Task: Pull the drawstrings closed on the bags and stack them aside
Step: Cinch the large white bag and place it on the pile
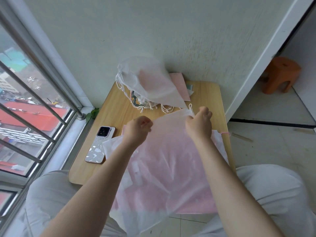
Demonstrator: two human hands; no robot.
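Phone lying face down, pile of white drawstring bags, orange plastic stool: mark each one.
Phone lying face down (97, 147), head view, middle of its back.
Pile of white drawstring bags (150, 82), head view, top bag.
Orange plastic stool (280, 72), head view, seat.

I see a thin, matt, translucent white cloth bag (164, 151) with twisted cord strings (190, 106), a smooth pale wood-grain table (116, 106), a glossy phone (99, 147), brushed metal bars (34, 93) and a rough painted wall (171, 31).

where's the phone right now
In the head view the phone lies face down on the left part of the table, just left of the left hand and the bag.
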